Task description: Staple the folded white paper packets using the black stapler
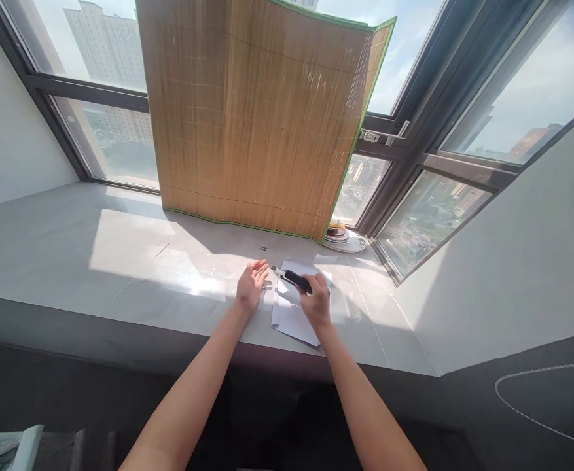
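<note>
My right hand (317,299) is wrapped round the rear of a black and silver tool (296,280) that looks like a stapler. Its narrow silver end points left toward my left hand (252,284). That hand rests palm up with its fingers stretched out and parted, close to the tip; I see nothing held in it. Beneath the tool and my right hand lie folded white sheets of paper (291,317), partly covered by them. Just beyond my left fingertips, two small dark strips (264,248) lie side by side on the sill.
A bamboo mat (252,124) with green edging stands against the window behind the wide pale sill (134,255). Stacked plates (346,241) sit at its lower right corner. Dark window frames (409,154) meet there. A rope loop (537,373) hangs at lower right.
</note>
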`<state>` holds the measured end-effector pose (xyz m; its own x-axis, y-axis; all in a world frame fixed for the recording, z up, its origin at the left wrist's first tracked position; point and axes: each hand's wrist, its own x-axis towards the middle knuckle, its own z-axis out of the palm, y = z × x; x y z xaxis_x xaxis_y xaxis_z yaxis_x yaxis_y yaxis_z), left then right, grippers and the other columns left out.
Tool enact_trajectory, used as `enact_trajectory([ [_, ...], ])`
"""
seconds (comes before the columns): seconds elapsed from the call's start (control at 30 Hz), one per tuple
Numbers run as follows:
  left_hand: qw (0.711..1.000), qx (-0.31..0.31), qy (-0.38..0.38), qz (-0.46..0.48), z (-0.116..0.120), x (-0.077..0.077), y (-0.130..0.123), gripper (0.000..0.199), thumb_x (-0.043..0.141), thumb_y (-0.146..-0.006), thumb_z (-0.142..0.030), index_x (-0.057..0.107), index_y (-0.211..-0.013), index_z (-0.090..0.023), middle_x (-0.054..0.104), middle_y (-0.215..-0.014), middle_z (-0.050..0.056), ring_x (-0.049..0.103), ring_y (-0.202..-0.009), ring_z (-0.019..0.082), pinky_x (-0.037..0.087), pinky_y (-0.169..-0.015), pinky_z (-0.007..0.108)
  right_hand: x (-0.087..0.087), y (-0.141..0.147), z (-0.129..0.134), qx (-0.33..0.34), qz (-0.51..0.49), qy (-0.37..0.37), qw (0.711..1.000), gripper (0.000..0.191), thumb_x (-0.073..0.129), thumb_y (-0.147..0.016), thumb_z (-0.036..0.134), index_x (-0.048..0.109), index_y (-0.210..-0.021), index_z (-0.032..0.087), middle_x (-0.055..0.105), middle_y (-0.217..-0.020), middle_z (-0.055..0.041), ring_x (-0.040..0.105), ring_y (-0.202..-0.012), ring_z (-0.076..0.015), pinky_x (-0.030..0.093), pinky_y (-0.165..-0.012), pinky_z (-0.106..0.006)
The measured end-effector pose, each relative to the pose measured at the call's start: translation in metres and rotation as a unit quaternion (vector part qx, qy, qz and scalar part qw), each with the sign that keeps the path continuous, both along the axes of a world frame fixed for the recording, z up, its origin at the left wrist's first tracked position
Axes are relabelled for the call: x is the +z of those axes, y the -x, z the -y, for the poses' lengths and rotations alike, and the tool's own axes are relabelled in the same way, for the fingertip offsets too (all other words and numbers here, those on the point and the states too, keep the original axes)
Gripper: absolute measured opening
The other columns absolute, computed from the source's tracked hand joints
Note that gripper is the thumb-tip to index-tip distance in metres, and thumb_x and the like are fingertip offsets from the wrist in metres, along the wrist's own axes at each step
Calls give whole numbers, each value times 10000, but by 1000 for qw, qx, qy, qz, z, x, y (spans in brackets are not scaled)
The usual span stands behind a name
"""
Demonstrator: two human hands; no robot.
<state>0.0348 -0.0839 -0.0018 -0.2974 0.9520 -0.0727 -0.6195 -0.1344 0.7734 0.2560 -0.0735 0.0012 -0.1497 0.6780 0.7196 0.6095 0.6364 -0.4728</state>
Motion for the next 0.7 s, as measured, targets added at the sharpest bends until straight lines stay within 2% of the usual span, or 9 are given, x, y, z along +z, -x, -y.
enact_trajectory([
  [0.07, 988, -56, 9, 145, 6, 2, -2, 444, 459, -1090, -511, 655, -1296, -170, 622, -1499, 219, 608, -1420, 293, 567, -1128, 403, 1, 7, 15, -1, 59, -86, 995, 361, 588, -928, 37, 752, -1184, 232, 623, -948, -73, 591, -931, -254, 533, -861, -402],
  [0.13, 971, -93, 19, 218, 9, 3, -2, 490, 429, -1106, -490, 622, -1374, -128, 642, -1463, 246, 651, -1369, 298, 598, -1087, 409, -1, 15, 27, 13, 131, -160, 978, 455, 550, -943, -13, 748, -1265, 241, 652, -967, -82, 593, -965, -254, 519, -921, -426],
  [0.23, 962, -98, 44, 253, 9, 4, -1, 489, 354, -1135, -414, 591, -1417, -93, 697, -1365, 236, 734, -1220, 273, 635, -990, 381, -7, 24, 37, 58, 215, -217, 950, 453, 572, -981, 3, 742, -1311, 262, 683, -998, -78, 613, -1009, -236, 505, -997, -426],
  [0.33, 964, -98, 62, 241, 8, 5, -2, 443, 349, -1135, -346, 620, -1368, -84, 744, -1226, 209, 774, -1040, 244, 647, -886, 354, -10, 28, 40, 105, 272, -220, 931, 403, 603, -1006, 44, 751, -1296, 281, 696, -1007, -66, 625, -1014, -213, 508, -1021, -397],
  [0.4, 966, -105, 61, 229, 8, 6, -3, 376, 398, -1113, -291, 650, -1307, -92, 757, -1117, 183, 767, -937, 227, 644, -832, 345, -9, 28, 41, 112, 275, -215, 930, 401, 601, -1003, 44, 757, -1285, 283, 699, -1001, -66, 632, -1009, -212, 511, -1020, -394],
  [0.5, 965, -98, 62, 236, 9, 7, -3, 248, 481, -1043, -176, 673, -1185, -114, 728, -978, 143, 736, -856, 213, 630, -770, 326, -5, 26, 40, 48, 180, -156, 970, 421, 563, -979, 35, 765, -1266, 267, 696, -1014, -83, 639, -1019, -238, 520, -992, -417],
  [0.57, 963, -74, 60, 253, 10, 8, -1, 192, 521, -962, -77, 657, -1089, -124, 671, -881, 105, 690, -756, 174, 591, -682, 271, -4, 21, 36, -33, 56, -60, 996, 345, 584, -955, 88, 772, -1204, 235, 685, -1020, -92, 646, -984, -252, 536, -922, -410],
  [0.63, 960, -61, 40, 271, 11, 8, 2, 223, 540, -862, 1, 623, -1015, -138, 590, -796, 54, 589, -624, 122, 511, -570, 221, -6, 14, 30, -93, -46, 51, 993, 238, 656, -910, 180, 768, -1118, 209, 679, -1014, -85, 653, -932, -254, 541, -856, -390],
  [0.7, 956, -71, 6, 285, 13, 8, 4, 264, 545, -788, 16, 599, -984, -153, 521, -751, 18, 501, -555, 101, 454, -512, 213, -10, 6, 23, -107, -89, 141, 980, 218, 723, -848, 258, 758, -1054, 198, 686, -1018, -79, 662, -912, -256, 539, -846, -384],
])
